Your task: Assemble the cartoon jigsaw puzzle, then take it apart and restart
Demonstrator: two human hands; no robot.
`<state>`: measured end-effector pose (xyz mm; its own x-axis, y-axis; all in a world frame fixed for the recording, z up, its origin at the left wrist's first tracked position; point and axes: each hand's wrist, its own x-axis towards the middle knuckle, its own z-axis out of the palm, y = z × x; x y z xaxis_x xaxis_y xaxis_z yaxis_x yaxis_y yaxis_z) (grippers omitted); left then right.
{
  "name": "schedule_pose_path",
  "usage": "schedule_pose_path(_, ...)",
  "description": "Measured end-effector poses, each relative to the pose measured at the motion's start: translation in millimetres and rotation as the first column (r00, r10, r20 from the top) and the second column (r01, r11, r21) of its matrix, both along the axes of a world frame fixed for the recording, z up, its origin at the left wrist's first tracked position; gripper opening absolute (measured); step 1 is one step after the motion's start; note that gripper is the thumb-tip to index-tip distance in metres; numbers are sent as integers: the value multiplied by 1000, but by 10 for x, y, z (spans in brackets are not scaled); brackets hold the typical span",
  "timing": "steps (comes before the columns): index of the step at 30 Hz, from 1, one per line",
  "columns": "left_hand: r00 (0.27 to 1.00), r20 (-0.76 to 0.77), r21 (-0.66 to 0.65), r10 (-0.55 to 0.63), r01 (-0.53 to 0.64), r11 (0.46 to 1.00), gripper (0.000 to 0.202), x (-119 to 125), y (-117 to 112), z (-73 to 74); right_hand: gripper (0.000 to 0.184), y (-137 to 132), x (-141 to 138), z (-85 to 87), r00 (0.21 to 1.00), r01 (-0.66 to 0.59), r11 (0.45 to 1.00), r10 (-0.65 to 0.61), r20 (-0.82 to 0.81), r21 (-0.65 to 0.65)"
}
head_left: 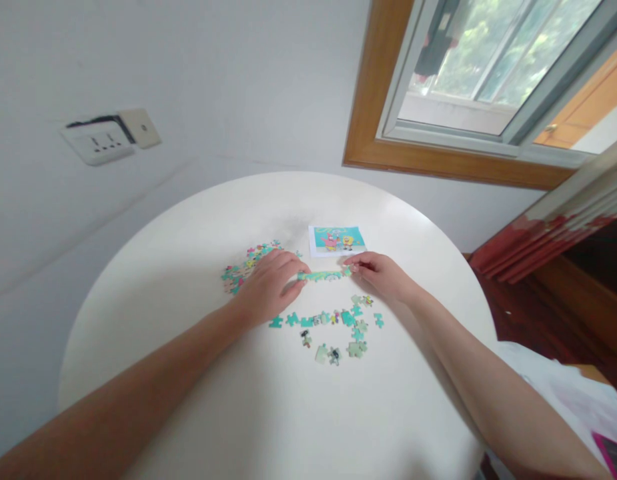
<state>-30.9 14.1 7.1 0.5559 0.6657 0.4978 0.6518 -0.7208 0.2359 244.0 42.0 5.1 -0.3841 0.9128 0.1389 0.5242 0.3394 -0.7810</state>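
While hands [274,280] pinch puzzle strip [322,275], white table [138,320] near window [483,73].

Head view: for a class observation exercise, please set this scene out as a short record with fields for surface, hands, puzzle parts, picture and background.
Surface: white table with a rounded edge
Left hand: fingertips at the left end of the puzzle strip
Right hand: fingertips at the strip's right end; grip unclear
Pile of pieces: beside the left hand
Scattered pieces: nearer the person than the strip
Picture card: flat, beyond the strip
Background: wall socket, window
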Motion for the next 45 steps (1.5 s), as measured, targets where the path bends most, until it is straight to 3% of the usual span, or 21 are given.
schedule_pose_path(3,1000,-9,-8,-7,7,1000,15,11,-1,-11,29,11,-17,-19,999,-24,997,20,48,68)
schedule_pose_path(24,1000,-15,-16,-2,1,1000,15,7,3,-6,29,-4,-101,45,976,-129,969,86,199,210)
schedule_pose_path(32,1000,-15,-23,-9,9,1000,16,-2,4,-8,24,-89,-72,34,973,-19,986,-19,228,163)
schedule_pose_path(45,1000,2,-43,-13,13,999,17,-4,5,-6,23,-88,-40,-4,971,-66,984,25,236,168)
